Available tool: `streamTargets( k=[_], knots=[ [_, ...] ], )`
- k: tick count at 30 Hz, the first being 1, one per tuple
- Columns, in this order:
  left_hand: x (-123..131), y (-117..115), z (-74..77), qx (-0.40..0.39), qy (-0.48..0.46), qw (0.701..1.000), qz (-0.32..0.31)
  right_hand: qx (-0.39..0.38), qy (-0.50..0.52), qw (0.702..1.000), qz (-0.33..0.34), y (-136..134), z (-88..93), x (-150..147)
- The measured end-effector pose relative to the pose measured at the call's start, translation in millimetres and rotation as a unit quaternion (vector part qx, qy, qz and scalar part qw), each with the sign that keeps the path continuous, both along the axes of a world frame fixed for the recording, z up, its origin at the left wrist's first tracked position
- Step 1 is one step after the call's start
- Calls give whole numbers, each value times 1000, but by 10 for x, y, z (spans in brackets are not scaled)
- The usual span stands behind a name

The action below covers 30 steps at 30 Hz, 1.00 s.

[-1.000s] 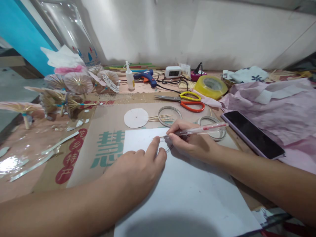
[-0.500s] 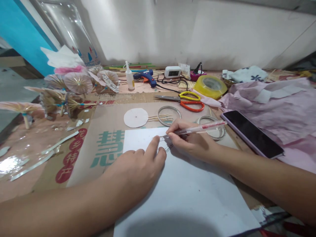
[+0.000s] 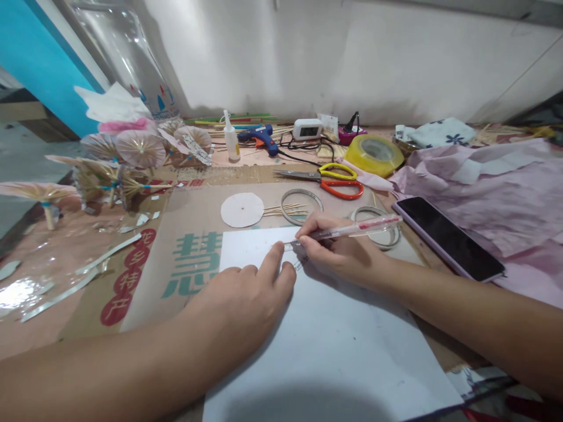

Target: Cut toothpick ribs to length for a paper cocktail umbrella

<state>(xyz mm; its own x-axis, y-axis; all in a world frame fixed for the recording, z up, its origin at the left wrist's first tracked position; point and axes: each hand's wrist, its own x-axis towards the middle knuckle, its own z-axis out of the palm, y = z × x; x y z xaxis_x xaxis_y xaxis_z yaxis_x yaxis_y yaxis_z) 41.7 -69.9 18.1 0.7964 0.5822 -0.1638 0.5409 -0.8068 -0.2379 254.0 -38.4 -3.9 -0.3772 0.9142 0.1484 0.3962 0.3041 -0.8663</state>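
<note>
- My right hand (image 3: 338,249) is gripping a clear pen (image 3: 373,224) between thumb and fingers, low near the tip
- My left hand (image 3: 250,305) is gripping nothing that I can see; it is lying palm down and loosely open, fingertips pressing on a clear marked piece (image 3: 289,247), possibly a small ruler
- That clear marked piece is lying on a white sheet (image 3: 334,346), near its far edge, in the narrow gap between my hands; its outline is hiding under my fingers, so I cannot tell its long axis
- Key relation: the pen is slanting with its tip leftward, just beside my left index fingertip, and its tail rising right and slightly away; my left hand is touching the clear marked piece, and my right is bringing only the tip close; whether the nib is meeting paper I cannot tell
- Writing: the cardboard (image 3: 83,310) is showing a large green 慧 beyond my left wrist, and red circles at left are reading 乡特产 below a less certain first character
- Small lettering is running along the pen barrel, too fine to read
- The white clock (image 3: 307,129) is displaying digits I am not managing to read
</note>
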Motion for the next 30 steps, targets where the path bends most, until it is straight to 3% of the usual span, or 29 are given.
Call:
streamTargets(
  k=[11, 20, 25, 30],
  knots=[
    [-28, 10, -29, 3, -22, 1000, 7, 12, -14, 1000, -3, 6, 8, -1],
    [-226, 491, -82, -44, -195, 974, 109, -38, 30, 999, -21, 19, -48, 39],
    [-259, 571, -136, -37, -179, 980, 84, -46, 33, 998, -31, 5, -27, 3],
    [-129, 512, 33, -8, -100, 994, 51, -23, 36, 999, -17, 14, -33, -1]
  ],
)
